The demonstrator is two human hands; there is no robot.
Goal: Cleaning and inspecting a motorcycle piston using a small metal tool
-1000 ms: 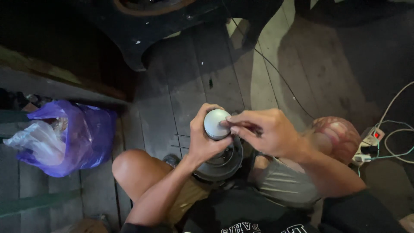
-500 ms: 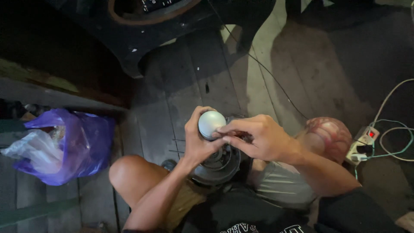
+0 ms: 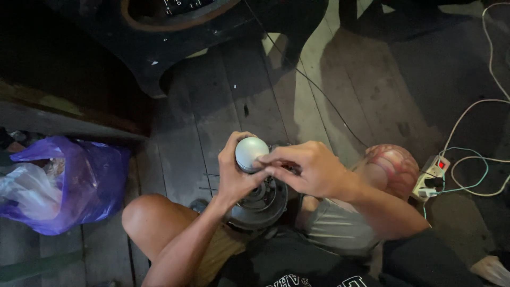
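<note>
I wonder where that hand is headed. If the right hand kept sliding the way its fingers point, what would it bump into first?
The right hand points left, so its fingers would most likely meet the round grey cap first, which the left hand is holding. They already seem to touch it, though depth is hard to judge.

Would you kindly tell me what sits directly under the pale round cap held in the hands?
Under the pale round cap, gripped by the left hand, sits a dark round metal motor body. The right hand covers the joint beside it, so how they connect cannot be seen.
</note>
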